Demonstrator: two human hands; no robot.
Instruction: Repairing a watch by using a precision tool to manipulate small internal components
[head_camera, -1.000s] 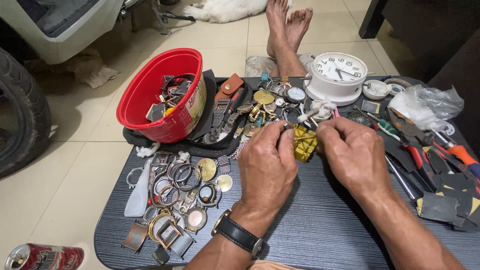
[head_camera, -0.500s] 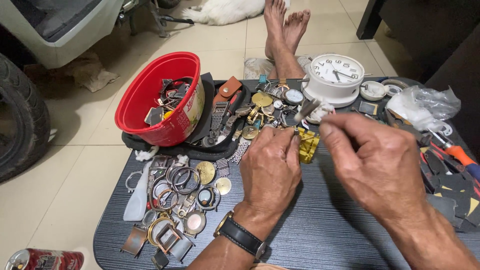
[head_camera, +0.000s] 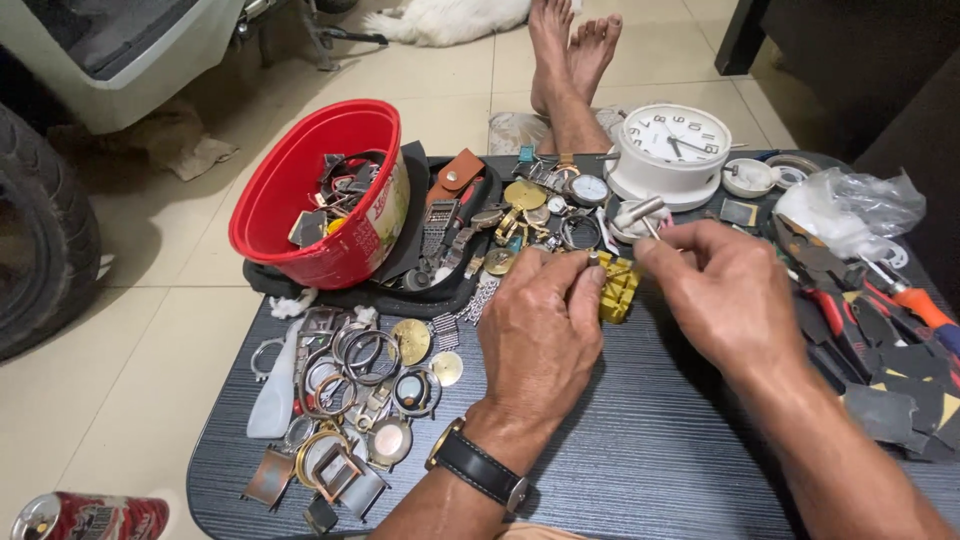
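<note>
My left hand (head_camera: 540, 325) rests fingers-down on the yellow block (head_camera: 618, 285), pinning it to the table (head_camera: 640, 460); my right hand (head_camera: 725, 295) pinches a thin metal tool (head_camera: 645, 225) just above that block. I judge a small part is being worked at the block, and the next move calls for a steady, fine aim. Left of my left hand stands a red tub (head_camera: 310, 200) with a pale printed label. Beyond my right hand stands a white clock (head_camera: 670, 150). A red can (head_camera: 90, 515) lies near my left elbow.
</note>
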